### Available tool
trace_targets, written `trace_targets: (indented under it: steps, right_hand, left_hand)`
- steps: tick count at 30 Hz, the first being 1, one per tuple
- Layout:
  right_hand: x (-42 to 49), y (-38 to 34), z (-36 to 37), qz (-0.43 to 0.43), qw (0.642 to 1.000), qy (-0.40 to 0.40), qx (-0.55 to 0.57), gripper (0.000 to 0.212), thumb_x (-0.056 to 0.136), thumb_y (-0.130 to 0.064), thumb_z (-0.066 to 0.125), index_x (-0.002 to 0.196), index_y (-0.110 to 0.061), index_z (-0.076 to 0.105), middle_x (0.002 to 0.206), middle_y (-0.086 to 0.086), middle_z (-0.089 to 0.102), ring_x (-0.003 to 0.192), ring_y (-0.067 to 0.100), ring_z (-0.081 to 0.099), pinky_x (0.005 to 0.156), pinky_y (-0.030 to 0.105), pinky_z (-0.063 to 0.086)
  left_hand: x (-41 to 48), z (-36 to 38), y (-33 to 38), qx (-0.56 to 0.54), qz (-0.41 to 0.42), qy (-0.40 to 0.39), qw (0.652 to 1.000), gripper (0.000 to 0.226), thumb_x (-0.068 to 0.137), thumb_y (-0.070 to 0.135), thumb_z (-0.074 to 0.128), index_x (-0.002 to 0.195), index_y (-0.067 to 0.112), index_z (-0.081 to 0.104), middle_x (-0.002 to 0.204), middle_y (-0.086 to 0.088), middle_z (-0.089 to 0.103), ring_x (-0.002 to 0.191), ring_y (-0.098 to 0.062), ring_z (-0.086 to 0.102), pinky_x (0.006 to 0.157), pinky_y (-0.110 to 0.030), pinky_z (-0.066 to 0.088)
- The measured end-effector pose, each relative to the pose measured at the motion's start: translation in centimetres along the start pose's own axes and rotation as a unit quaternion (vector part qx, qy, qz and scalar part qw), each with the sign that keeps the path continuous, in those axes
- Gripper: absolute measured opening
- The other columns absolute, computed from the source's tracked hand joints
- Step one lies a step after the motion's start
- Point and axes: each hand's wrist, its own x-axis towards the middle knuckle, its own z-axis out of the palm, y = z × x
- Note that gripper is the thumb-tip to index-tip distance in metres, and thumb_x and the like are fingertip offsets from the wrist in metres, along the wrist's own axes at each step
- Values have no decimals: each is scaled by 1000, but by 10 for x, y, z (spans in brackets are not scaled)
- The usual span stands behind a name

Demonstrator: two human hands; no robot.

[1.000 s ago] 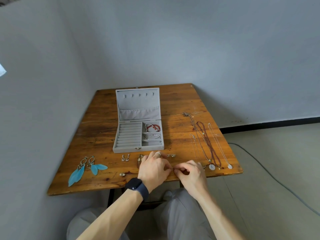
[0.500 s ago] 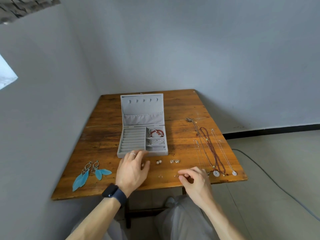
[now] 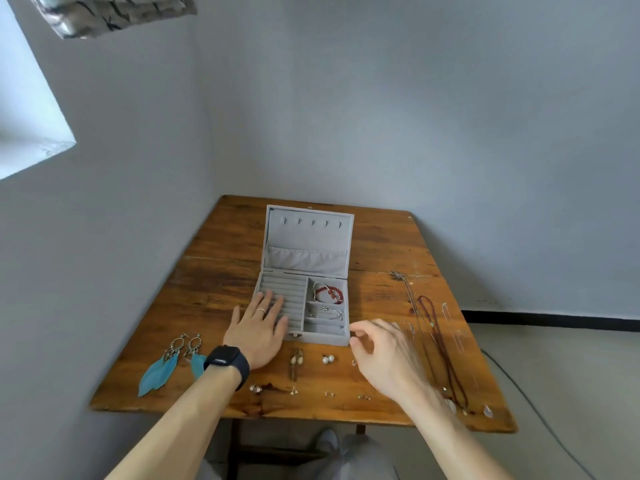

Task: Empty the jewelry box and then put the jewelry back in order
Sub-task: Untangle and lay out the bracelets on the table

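An open grey jewelry box (image 3: 308,237) stands mid-table. Its right compartments hold a red bead bracelet (image 3: 329,293) and a silver bracelet (image 3: 326,312). My left hand (image 3: 258,329), with a ring and a black watch, lies flat with spread fingers on the box's ring rolls. My right hand (image 3: 384,356) is blurred and hovers by the box's front right corner, thumb and forefinger close together; I cannot tell whether they pinch anything. In front of the box lie pearl studs (image 3: 327,358), long drop earrings (image 3: 296,363) and several tiny studs (image 3: 293,390).
Blue feather earrings (image 3: 169,365) lie at the wooden table's (image 3: 214,289) front left. Several necklaces (image 3: 440,341) stretch along its right side. Walls close off the far and left sides. A cable runs over the floor on the right.
Both hands left the front edge, where they were pinched together. The left moved forward onto the ring rolls; the right rose toward the box's front right corner. The camera tilted up.
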Motion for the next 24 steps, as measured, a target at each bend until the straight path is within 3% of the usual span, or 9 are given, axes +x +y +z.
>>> trace_targets:
  steps: [4,8,13,17,20,24]
  right_hand:
    - [67,-16,7,-1,999,-25,-24,31,99,-35,54,126,-25,65,118,-10,68,107,12,58,92,27,44]
    - [113,-21,26,54,993,-67,-85,28,98,-39,51,114,-24,69,114,-3,70,107,23,62,78,30,52]
    - [139,-16,49,105,979,-84,-153,33,96,-48,54,95,-21,73,105,3,69,100,28,63,75,34,55]
    - [141,-16,60,103,977,-70,-173,28,96,-45,59,108,-25,73,120,2,64,112,28,58,78,33,48]
    - [143,-10,59,115,986,-76,-93,27,99,-40,56,113,-23,71,119,3,66,111,27,59,83,34,49]
    - [135,-6,45,175,975,-27,134,21,98,-44,58,104,-26,66,107,-6,69,94,16,61,75,30,43]
  left_hand:
    - [1,6,-3,1,3,14,1000,58,105,50,11,160,32,4,167,9,-4,152,-9,-12,122,-49,-4]
    - [1,8,-2,-10,-2,27,1000,57,105,50,11,160,34,5,167,10,-3,152,-8,-12,121,-52,-5]
    - [2,11,-4,-15,-2,27,1000,58,105,51,11,159,34,4,167,10,-4,152,-9,-13,122,-55,-5]
    - [3,11,-4,-18,3,30,999,58,105,50,13,160,33,6,168,9,-3,152,-9,-12,121,-55,-4]
    - [3,10,-4,-16,4,30,999,58,105,50,13,160,33,5,168,9,-3,152,-9,-12,122,-56,-4]
    - [3,10,-4,-7,2,29,1000,58,105,51,12,159,34,4,168,9,-4,152,-9,-12,121,-56,-5]
